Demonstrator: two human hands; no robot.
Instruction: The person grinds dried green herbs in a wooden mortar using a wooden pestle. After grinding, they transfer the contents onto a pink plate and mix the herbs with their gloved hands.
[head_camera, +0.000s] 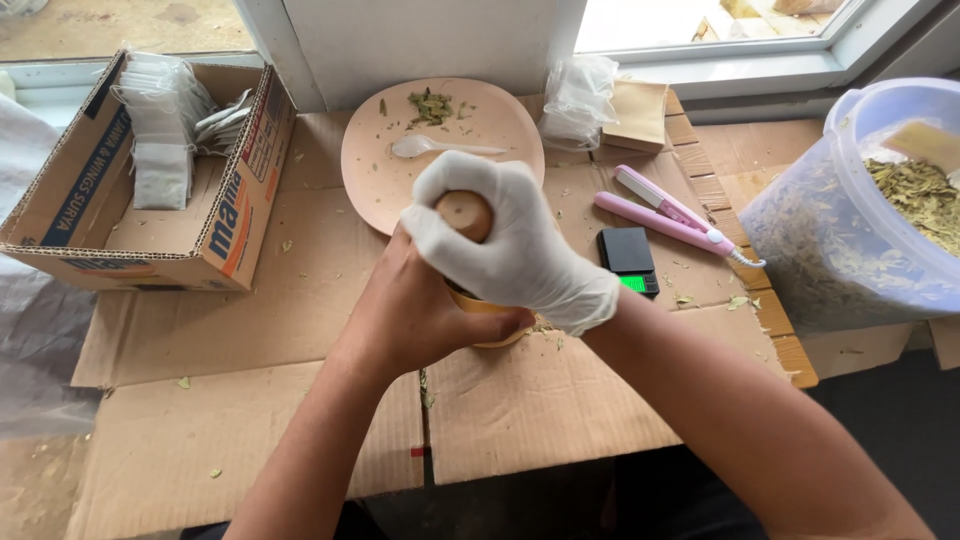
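Note:
My right hand (505, 240), in a white glove, is closed around the rounded top of a wooden pestle (466, 212) held upright. The pestle stands in a small wooden mortar (492, 314), mostly hidden by both hands. My bare left hand (415, 310) wraps around the mortar's left side and steadies it on the flattened cardboard (250, 400). Behind the hands lies a round peach plate (380, 170) with a white plastic spoon (430, 147) and a small heap of dried green leaves (431, 106).
An open cardboard box (150, 230) with white sachets stands at the left. At right are a large clear plastic tub (830, 240) of dried leaves, a pink handheld sealer (665, 213) and a small black scale (628, 255). Clear bags (578, 98) lean by the window.

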